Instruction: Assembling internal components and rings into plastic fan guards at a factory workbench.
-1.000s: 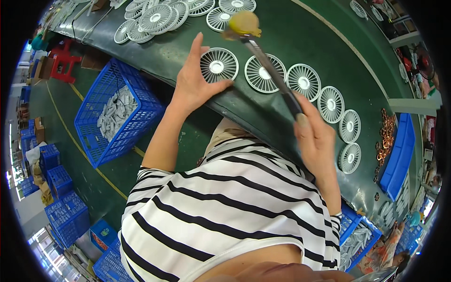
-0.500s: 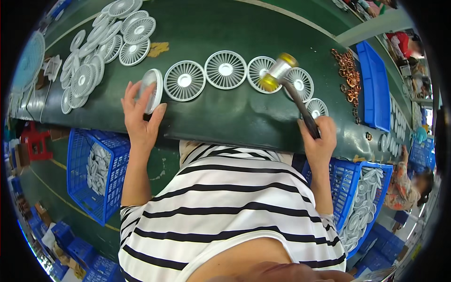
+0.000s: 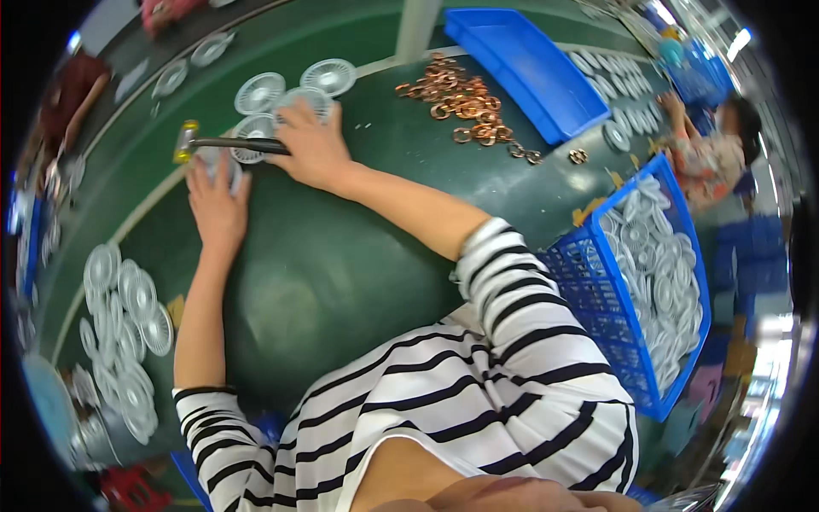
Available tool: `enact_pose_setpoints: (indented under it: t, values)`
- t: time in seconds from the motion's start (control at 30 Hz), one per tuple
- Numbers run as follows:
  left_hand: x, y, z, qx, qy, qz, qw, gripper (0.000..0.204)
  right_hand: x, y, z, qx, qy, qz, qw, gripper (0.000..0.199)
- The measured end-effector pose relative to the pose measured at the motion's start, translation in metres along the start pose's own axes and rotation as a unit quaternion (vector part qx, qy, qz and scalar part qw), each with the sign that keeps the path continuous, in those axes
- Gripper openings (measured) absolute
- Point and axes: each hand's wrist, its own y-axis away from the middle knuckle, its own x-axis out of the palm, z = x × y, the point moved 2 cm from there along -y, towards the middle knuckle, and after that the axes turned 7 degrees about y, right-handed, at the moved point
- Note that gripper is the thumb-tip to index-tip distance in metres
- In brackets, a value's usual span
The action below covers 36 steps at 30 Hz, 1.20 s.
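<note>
Several pale grey, spoked round discs [image 3: 260, 92] sit bunched at the far left of the green table. My left hand [image 3: 217, 206] lies over one disc [image 3: 223, 169] of that bunch, fingers stretched and apart. In my right hand [image 3: 314, 147] is the dark handle of a small mallet [image 3: 239, 143], whose silver head has yellow faces and points left, above my left fingers. The fingers of this same hand also spread over another disc [image 3: 317, 104], hiding part of it.
A heap of discs [image 3: 128, 333] lies at the left. Copper-coloured rings [image 3: 469, 111] are scattered beside a blue tray [image 3: 531, 77]. At the right stands a blue basket [image 3: 589, 277] full of discs. Another person [image 3: 712, 154] works beyond it; more people appear at the upper left.
The view has swung round. Both my hands have reached across to the far side of the table. The discs from the curved row are now bunched there, and the mallet has gone along with my right hand.
</note>
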Motion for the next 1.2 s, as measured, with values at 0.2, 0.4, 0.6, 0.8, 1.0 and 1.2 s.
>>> enact_pose_setpoints:
  t: [0.2,0.4,0.6,0.8,1.0,1.2]
  values:
    - [0.075,-0.1,0.041,-0.202,-0.098,-0.038,0.974,0.062,-0.087,0.01,-0.062,0.186,-0.137,0.04,0.972,0.036]
    - [0.071,-0.089,0.066,-0.135,-0.102,-0.069,0.983,0.06,-0.22,0.161,-0.186,0.415,-0.046,-0.146,0.897,0.037]
    - [0.065,-0.091,0.057,-0.106,-0.081,-0.06,0.989,0.061,-0.329,0.276,-0.268,0.576,0.278,-0.043,0.767,0.032]
    - [0.06,-0.089,0.057,-0.076,-0.067,-0.072,0.992,0.054,-0.334,0.296,-0.296,0.604,0.291,0.081,0.737,0.031]
    - [0.058,-0.085,0.057,-0.033,-0.064,-0.097,0.993,0.045,-0.332,0.286,-0.325,0.583,0.278,0.124,0.753,0.031]
    - [0.057,-0.088,0.058,-0.064,-0.058,-0.083,0.993,0.044,-0.362,0.329,-0.368,0.551,0.274,0.148,0.774,0.028]
